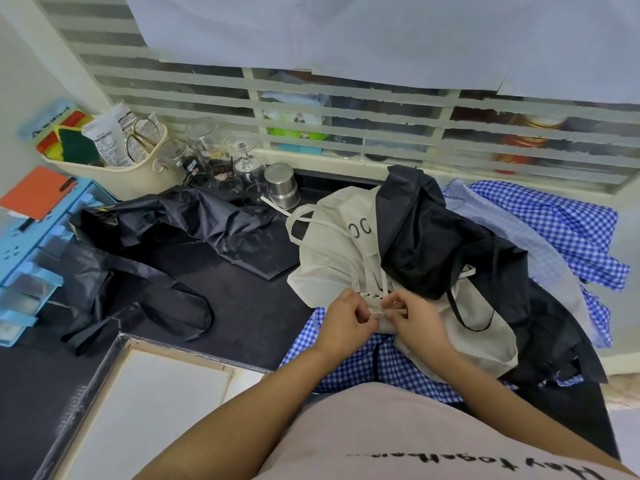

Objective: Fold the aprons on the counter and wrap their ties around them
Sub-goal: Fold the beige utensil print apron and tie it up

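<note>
Head view: left hand point(346, 318) and right hand point(417, 320) both pinching cream apron point(332, 268) tie at its near edge, atop apron pile right; black apron point(194, 223) sprawled left, bare dark counter point(242, 306) between

You have bare tabletop point(242, 306) open at 8 o'clock. A crumpled black apron point(180, 220) sprawls across 9 to 10, glasses point(207, 140) and a steel cup point(282, 185) crowd 11, and heaped aprons point(485, 244) block 3.
</note>
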Tool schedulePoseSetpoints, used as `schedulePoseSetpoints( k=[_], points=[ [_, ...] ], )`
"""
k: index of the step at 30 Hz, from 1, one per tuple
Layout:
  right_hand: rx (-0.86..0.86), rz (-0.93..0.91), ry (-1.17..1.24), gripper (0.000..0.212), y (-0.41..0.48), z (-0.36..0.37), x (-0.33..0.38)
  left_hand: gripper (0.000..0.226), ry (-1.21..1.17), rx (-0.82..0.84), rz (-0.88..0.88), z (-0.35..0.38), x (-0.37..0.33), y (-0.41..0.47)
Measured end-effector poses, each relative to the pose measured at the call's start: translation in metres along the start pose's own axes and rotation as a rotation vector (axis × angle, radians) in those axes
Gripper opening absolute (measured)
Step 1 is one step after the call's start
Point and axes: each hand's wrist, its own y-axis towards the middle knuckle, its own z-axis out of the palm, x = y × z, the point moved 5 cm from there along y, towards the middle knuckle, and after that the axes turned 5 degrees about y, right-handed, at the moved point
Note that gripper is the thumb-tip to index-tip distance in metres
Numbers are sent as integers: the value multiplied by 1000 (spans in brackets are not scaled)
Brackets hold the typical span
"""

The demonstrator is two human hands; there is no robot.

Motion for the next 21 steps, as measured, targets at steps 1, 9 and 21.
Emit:
schedulePoseSetpoints(
  k=[1,9,21],
  points=[
    [-15,-31,-34,11,1,-1,1,32,6,-16,-21,0,0,0],
    [-50,-113,-176,29,10,2,-2,34,121,111,-70,-4,3,5],
    [-22,-162,-186,42,17,2,-8,23,-101,164,-138,-2,15,-2]
  ],
)
